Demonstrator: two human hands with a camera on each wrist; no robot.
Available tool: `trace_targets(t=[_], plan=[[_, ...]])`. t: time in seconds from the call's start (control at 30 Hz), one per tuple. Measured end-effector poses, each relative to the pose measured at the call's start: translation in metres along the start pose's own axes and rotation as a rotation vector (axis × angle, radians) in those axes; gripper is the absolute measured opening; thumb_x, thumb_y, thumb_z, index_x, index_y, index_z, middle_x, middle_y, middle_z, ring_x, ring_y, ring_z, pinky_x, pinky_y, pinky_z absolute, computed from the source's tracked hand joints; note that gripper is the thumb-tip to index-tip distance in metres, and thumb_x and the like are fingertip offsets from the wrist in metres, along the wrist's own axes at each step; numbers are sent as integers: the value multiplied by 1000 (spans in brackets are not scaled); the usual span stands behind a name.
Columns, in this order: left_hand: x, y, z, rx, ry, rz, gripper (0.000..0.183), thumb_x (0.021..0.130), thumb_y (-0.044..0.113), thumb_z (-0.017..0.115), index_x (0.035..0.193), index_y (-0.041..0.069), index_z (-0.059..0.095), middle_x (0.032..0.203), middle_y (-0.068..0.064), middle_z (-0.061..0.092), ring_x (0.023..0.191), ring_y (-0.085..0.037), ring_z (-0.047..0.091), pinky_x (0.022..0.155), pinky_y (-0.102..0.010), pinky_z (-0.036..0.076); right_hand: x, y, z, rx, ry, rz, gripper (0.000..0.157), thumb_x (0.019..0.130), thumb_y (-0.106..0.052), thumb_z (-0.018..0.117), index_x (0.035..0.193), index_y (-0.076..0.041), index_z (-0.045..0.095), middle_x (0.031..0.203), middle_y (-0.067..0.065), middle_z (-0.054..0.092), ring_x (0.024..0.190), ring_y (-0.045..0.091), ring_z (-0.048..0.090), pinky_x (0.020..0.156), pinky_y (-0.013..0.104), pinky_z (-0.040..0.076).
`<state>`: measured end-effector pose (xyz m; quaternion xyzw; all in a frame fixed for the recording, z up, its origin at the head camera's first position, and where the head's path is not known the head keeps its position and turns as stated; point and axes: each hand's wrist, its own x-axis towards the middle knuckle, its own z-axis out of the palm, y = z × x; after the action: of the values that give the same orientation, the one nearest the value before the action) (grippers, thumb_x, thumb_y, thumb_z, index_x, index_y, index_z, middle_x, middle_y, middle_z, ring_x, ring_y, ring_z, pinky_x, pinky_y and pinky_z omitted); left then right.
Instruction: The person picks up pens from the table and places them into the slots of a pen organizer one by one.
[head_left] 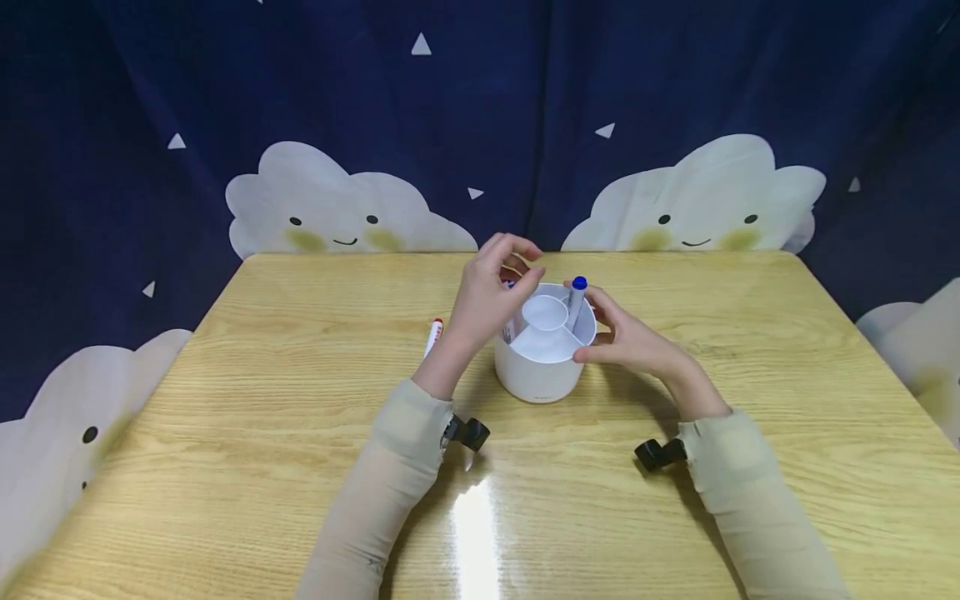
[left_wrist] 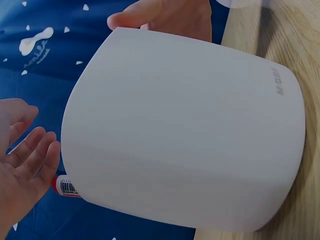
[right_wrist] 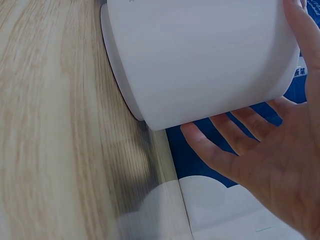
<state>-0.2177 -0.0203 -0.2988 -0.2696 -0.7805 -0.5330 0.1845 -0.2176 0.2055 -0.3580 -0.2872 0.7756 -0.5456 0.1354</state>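
Note:
A white round pen holder [head_left: 542, 375] with divided compartments and a round middle cup stands upright on the table. My right hand [head_left: 630, 337] grips its right side, thumb at the front rim and fingers around the far side. Above the left rim hovers my left hand [head_left: 495, 287], fingers loosely bent with nothing between them. A blue-capped marker [head_left: 577, 302] leans in the right rear compartment. In the left wrist view, a red marker end with a barcode [left_wrist: 67, 186] pokes out past the rim beside my left hand [left_wrist: 27, 165]. My left hand partly hides the left compartment.
A red-capped marker [head_left: 433, 335] lies on the wooden table [head_left: 300, 392] left of the holder, partly hidden by my left forearm. A dark blue curtain [head_left: 510, 100] with cloud figures hangs behind the table's far edge.

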Motion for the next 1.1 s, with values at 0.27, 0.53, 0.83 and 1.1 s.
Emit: trace_targets(t=[0.27, 0.53, 0.83, 1.1], plan=[[-5, -5, -12, 52, 54, 19, 5, 84, 7, 61, 89, 6, 61, 89, -4, 56, 77, -11, 56, 69, -20, 50, 0, 0, 1, -8, 5, 13, 85, 77, -8, 70, 144, -16, 17, 143, 6, 27, 126, 24, 33, 94, 39, 43], [-11, -18, -33, 100, 95, -23, 5, 85, 8, 60, 90, 6, 61, 90, -4, 58, 77, -14, 55, 68, -25, 49, 0, 1, 1, -5, 8, 12, 87, 77, -7, 71, 144, -19, 17, 142, 6, 28, 127, 25, 32, 95, 41, 42], [-19, -37, -54, 192, 70, -164, 16, 86, 13, 59, 100, 7, 58, 96, -7, 60, 78, -17, 55, 69, -29, 48, 0, -1, 1, -8, 15, 19, 86, 77, -8, 71, 144, -17, 18, 142, 6, 27, 127, 26, 31, 94, 43, 42], [-25, -53, -64, 261, 8, -276, 25, 84, 11, 60, 108, 5, 56, 101, -12, 58, 79, -21, 55, 71, -30, 47, 0, -2, 1, -10, 13, 17, 88, 76, -8, 71, 144, -13, 16, 140, 8, 30, 124, 26, 34, 92, 34, 45]])
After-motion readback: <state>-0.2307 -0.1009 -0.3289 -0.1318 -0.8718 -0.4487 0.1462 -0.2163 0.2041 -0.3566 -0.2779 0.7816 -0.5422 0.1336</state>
